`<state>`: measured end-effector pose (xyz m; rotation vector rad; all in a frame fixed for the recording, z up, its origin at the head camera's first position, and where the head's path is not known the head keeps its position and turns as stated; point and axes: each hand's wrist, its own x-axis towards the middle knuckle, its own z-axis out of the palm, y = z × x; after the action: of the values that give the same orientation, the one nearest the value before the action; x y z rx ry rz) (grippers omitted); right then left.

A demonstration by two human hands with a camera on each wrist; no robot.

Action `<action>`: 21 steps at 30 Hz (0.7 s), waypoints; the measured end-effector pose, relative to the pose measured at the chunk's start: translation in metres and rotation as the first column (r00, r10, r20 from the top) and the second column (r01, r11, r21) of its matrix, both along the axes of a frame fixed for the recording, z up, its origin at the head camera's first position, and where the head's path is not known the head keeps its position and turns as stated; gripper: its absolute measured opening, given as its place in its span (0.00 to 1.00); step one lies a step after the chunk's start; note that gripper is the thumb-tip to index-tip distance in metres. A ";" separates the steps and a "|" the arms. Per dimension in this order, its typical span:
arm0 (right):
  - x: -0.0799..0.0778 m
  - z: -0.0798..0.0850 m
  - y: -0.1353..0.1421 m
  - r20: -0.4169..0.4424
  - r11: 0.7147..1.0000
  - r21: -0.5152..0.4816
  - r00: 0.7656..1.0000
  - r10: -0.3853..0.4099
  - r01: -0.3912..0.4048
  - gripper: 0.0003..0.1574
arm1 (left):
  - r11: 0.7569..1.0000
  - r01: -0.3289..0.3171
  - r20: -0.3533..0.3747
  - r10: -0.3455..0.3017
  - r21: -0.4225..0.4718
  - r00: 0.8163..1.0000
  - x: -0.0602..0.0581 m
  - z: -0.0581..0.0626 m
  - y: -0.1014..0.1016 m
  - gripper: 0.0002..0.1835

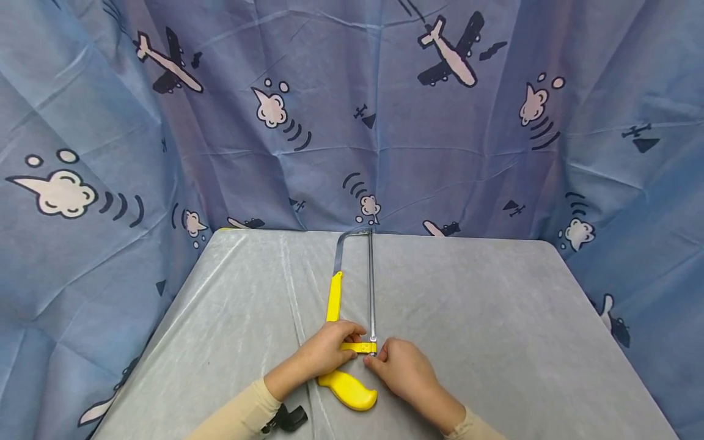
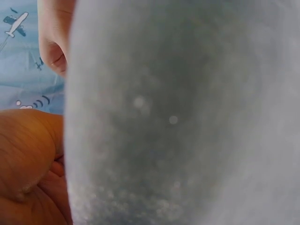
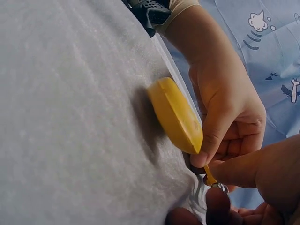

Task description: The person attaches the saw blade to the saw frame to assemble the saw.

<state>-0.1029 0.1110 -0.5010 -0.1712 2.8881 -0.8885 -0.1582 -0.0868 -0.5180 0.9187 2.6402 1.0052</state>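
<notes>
A hacksaw with a yellow handle lies along the grey table, its thin metal blade on the right and its bowed frame on the left. My left hand grips the saw near the handle, thumb and fingers around the short yellow arm at the blade's near end. At that end my right hand pinches the small metal tension nut between thumb and curled finger. The right wrist view has the handle side-on; in the left wrist view, blurred grey cloth hides most of the work.
Grey cloth covers the table. A blue curtain printed with planes hangs behind and along both sides. By the left sleeve sits a black wrist camera mount.
</notes>
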 end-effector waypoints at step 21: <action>-0.006 -0.008 0.001 0.256 0.961 -0.272 0.966 0.032 0.040 0.16 | 1.000 0.015 -0.039 -0.014 0.022 0.999 0.000 -0.003 0.000 0.21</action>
<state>-0.1092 0.1123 -0.5087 -0.0664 2.5181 -1.2134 -0.1581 -0.0871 -0.5211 0.9711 2.6551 1.0258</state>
